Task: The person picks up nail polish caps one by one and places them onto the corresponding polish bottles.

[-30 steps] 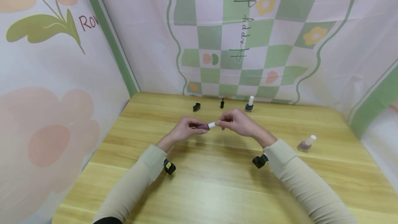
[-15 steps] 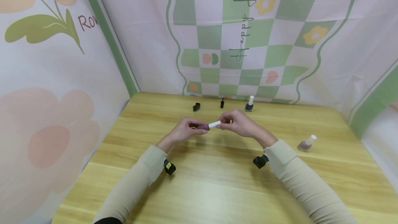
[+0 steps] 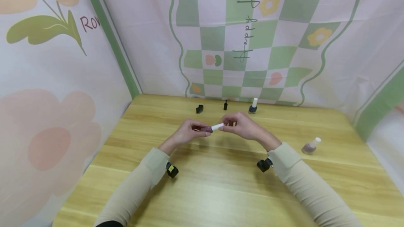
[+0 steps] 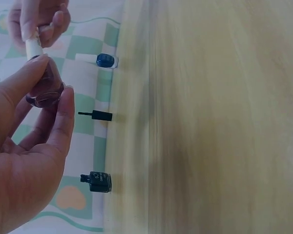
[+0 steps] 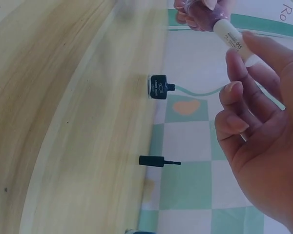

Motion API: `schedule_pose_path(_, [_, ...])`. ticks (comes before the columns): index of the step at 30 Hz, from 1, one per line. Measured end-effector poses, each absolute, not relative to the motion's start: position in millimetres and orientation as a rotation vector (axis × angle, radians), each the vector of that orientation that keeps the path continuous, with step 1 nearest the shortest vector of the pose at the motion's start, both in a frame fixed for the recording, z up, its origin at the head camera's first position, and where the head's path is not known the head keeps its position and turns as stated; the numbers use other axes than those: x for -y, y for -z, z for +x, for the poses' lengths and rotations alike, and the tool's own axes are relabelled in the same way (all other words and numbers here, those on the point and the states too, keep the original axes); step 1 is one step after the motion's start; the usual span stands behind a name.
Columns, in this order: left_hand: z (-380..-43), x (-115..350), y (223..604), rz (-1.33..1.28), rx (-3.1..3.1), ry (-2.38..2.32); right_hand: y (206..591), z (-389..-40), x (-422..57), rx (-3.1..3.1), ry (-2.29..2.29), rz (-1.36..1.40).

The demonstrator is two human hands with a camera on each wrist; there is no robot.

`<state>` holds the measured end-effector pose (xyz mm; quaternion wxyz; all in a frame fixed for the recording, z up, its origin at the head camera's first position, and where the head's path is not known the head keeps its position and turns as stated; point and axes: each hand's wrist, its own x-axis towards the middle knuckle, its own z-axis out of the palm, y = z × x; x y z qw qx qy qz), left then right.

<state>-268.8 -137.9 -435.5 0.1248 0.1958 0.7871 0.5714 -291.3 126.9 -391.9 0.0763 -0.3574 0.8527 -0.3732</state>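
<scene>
Above the table, my left hand [image 3: 186, 131] holds a nail polish bottle [image 3: 206, 129] of dusky purple between thumb and fingers. The bottle lies tilted on its side, its long white cap [image 3: 217, 126] pointing toward my right hand [image 3: 241, 126]. Thumb and forefinger of that right hand pinch the cap's far end. In the right wrist view small print and a number show on the white cap [image 5: 230, 38]. The left wrist view has the bottle's glass base [image 4: 46, 99] between my left thumb and fingers, with the cap still joined to the bottle's neck.
Along the table's [image 3: 214, 192] back edge stand an uncapped black polish bottle [image 3: 199, 109], a black cap with its brush upward [image 3: 225, 105] and a dark blue polish bottle [image 3: 253, 108] with a white cap. Another pale purple bottle [image 3: 309, 147] stands at the right.
My right fingers have shifted slightly on the white cap, so a little more of it shows than a second ago. Left hand and bottle stay nearly still.
</scene>
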Motion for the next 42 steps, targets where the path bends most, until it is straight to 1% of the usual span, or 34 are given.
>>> schedule_pose_path(10, [-270.4,137.6,438.7,0.608,-2.306,-1.664,392.3,-290.1,-125.5,-2.572,1.092,-1.049])
schedule_pose_path(19, [-269.9,138.3,437.2,0.596,-2.306,-1.656,390.8,-290.2,-124.2,-2.532,1.072,-1.132])
schedule_pose_path(31, [-269.7,138.1,436.1,0.592,-2.329,-1.627,393.2,-291.6,-124.0,-2.535,1.085,-1.039])
schedule_pose_path(42, [-269.6,139.2,436.4,0.571,-2.318,-1.632,390.6,-290.7,-124.8,-2.538,1.097,-1.114])
